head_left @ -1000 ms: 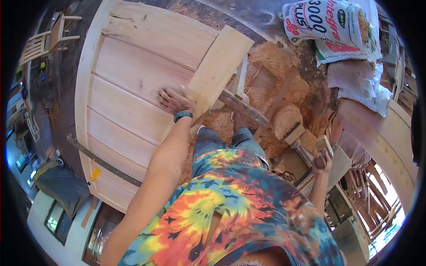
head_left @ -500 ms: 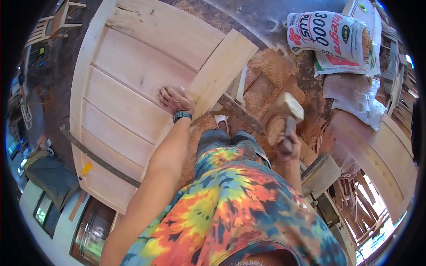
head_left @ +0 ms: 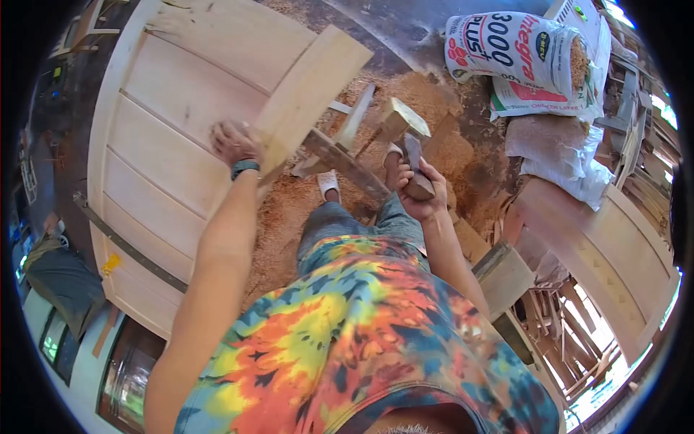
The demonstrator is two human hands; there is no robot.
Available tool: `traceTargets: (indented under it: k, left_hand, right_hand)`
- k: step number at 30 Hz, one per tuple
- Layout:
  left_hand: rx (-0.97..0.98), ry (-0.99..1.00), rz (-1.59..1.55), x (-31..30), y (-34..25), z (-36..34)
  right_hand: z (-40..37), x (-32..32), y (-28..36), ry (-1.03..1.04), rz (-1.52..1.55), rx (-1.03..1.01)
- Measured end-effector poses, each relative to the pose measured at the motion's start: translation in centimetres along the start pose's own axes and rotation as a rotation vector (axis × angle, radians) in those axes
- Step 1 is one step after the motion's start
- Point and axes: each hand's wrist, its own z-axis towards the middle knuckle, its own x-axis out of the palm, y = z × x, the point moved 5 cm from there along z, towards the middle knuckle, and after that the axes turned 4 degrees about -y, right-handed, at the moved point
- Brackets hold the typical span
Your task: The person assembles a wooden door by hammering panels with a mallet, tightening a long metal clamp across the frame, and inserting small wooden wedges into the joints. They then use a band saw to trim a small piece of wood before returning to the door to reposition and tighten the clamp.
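Note:
A large pale wooden panel door (head_left: pixel 155 155) with grooved boards lies flat on my left. My left hand (head_left: pixel 235 142), a watch at its wrist, rests palm down on it with fingers spread. Across the panel's near right end runs a wide plank-like rail (head_left: pixel 314 87). My right hand (head_left: pixel 432 194) is wrapped round the handle of a wooden mallet (head_left: pixel 405 121). The mallet's blocky head points away from me, over the sawdust, apart from the panel. A long dark bar clamp (head_left: pixel 130 242) spans the panel's left part, with a yellow piece (head_left: pixel 110 265) near its end.
A wooden support beam (head_left: pixel 345 163) sticks out from under the panel, close to my feet. Sawdust (head_left: pixel 448 148) covers the floor. Stuffed sacks (head_left: pixel 513 54) stand at the far right. Another wooden panel (head_left: pixel 589 253) and a thick block (head_left: pixel 504 278) are on my right.
My right hand has brought the mallet leftward, nearer the panel and in front of my legs. The whole view has shifted, so the panel sits farther left. My left hand stays on it.

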Motion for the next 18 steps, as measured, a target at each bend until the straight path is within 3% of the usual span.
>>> traceTargets:
  k: [2, 5, 6, 7, 8, 10, 12, 13, 15, 18]
  left_hand:
    - [0.021, -0.031, 0.021, 0.1, 0.1, 0.0]
    - [-0.039, 0.002, 0.076, 0.0, -0.7, -0.3]
    - [-0.079, 0.172, 0.124, 0.2, -0.7, 0.0]
    - [-0.124, 0.171, 0.173, 0.5, -0.2, -0.7]
    - [-0.177, 0.153, 0.225, 1.3, 0.1, -1.2]
    - [-0.427, 0.192, 0.286, -0.2, -0.9, -1.4]
    - [-0.521, 0.066, 0.317, -1.3, -1.5, -1.9]
    - [-0.542, 0.044, 0.331, -1.8, -2.1, -2.1]
    - [-0.805, 0.172, 0.364, -1.6, -2.1, -2.6]
    - [-0.859, 0.222, 0.356, -1.7, -2.0, -2.8]
  right_hand:
    - [-1.4, -1.7, 3.5, -0.116, -0.095, -0.111]
    - [-2.9, -4.2, 11.8, -0.134, -0.267, -0.229]
    - [-5.0, -2.4, 12.7, -0.331, -0.281, -0.35]
    - [-2.9, -6.6, 18.1, 0.045, -0.283, -0.196]
    - [-3.8, -7.0, 20.7, -0.108, -0.393, -0.257]
    - [-4.2, -10.1, 26.3, -0.227, -0.227, -0.234]
    - [-6.2, -9.4, 28.3, -0.436, -0.234, -0.251]
    - [-7.1, -10.4, 30.4, -0.449, -0.23, -0.225]
    - [-7.9, -10.8, 33.2, -0.443, -0.236, -0.199]
    - [-9.5, -9.1, 36.8, -0.487, -0.283, -0.217]
